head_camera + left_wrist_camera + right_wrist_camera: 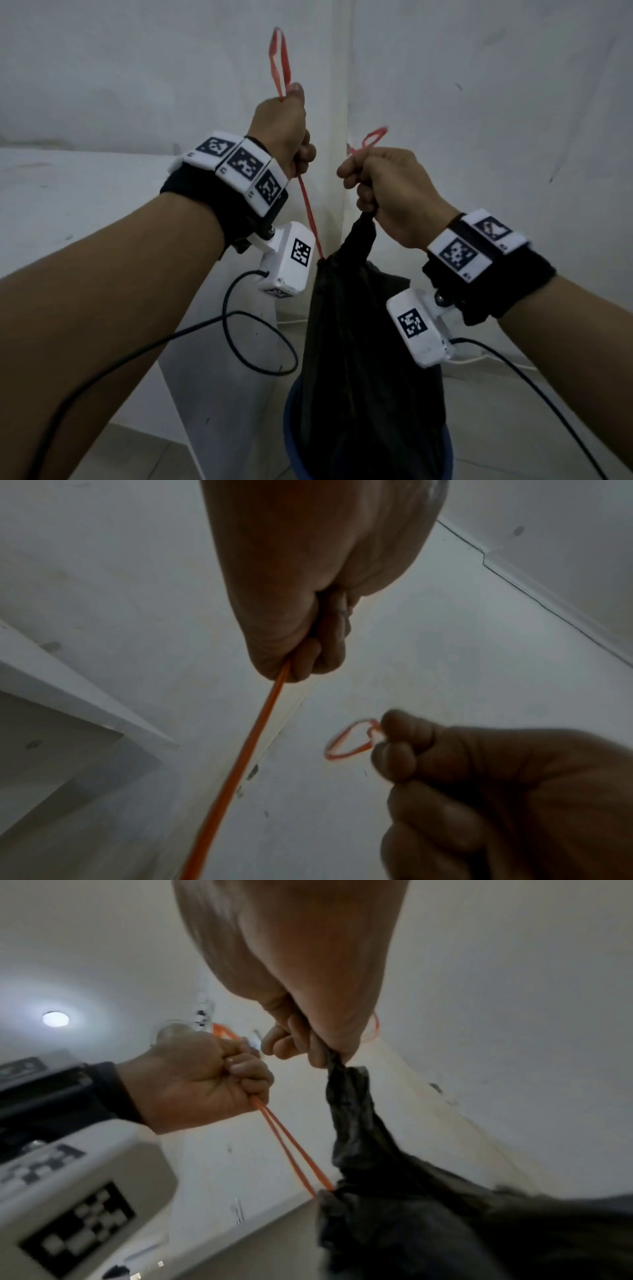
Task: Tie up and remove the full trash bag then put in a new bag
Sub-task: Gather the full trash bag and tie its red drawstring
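Observation:
A black trash bag [363,342] hangs partly lifted out of a blue bin [291,431] at the bottom centre. My left hand [284,130] is raised and grips a red drawstring [310,214] that runs taut down to the bag's mouth; its loop [281,58] sticks up above the fist. My right hand [383,192] grips the bunched bag neck [364,226] together with the other red loop [371,138]. In the left wrist view the string [240,764] leaves my fist [301,653]. The right wrist view shows both strands [291,1145] entering the bag [394,1191].
White walls meet in a corner [346,85] just behind the bag. A white ledge [85,192] stands at the left. Black cables [253,342] hang from both wrist cameras near the bin. Grey floor tiles [513,428] lie to the right.

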